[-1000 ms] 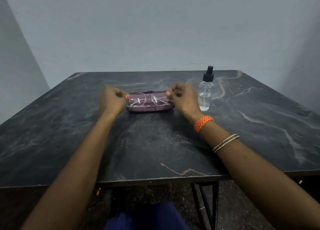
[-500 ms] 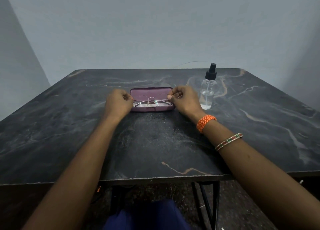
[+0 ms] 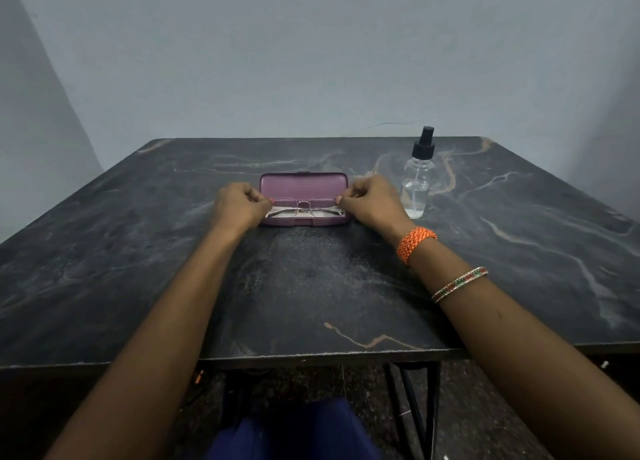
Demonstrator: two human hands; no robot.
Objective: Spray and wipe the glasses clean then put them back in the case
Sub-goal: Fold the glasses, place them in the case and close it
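Two bare forearms reach across a dark, marble-patterned bench (image 3: 311, 286), the right one ringed by an orange woven wristband (image 3: 415, 239) and a thin beaded bangle (image 3: 459, 284). Beyond them, the left hand (image 3: 239, 206) and right hand (image 3: 374, 201) each pinch, with curled fingers, one outer end of a pair of thin, wire-rimmed glasses (image 3: 304, 206), held level in the open mouth of a purple hard-shell case (image 3: 303, 184). A pale cloth (image 3: 277, 213) appears to line the tray beneath them (whether the frame already rests on it cannot be told). The case lid stands up behind the lenses. Just beside the right hand, further back, stands a small clear spray bottle with a black pump top (image 3: 418, 175), only a little liquid showing at its bottom. A plain grey wall closes the scene. Such glasses are likely light, springy and easily bent, with lenses that smudge; the hinge corners, where the fingers sit now, seem the safest hold.
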